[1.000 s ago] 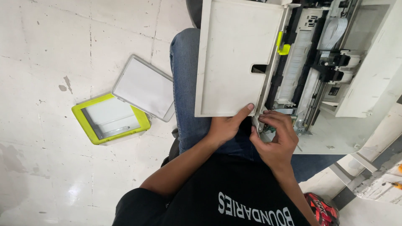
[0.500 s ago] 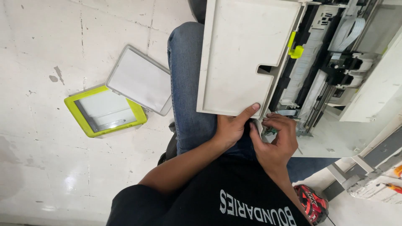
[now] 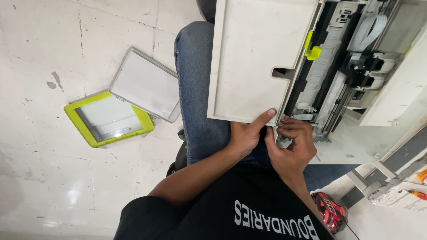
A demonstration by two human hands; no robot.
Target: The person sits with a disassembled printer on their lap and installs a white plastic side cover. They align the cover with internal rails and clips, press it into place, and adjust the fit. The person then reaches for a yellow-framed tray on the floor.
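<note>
While both hands grip printer panel [image 3: 258, 62], green-framed tray [image 3: 109, 118] aside

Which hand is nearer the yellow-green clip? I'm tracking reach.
Right. The right hand is below the clip, at the mechanism's edge; the left hand grips the panel's corner, farther left.

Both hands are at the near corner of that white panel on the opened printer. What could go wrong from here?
1. The panel rests across the lap with only the left hand gripping its near edge; it may tip or slide off.
2. The right hand has its fingertips curled in by the open mechanism; they might get pinched or snag small parts.
3. The two frames lie on the floor beside the leg, where a dropped panel or a foot might hit them.
</note>
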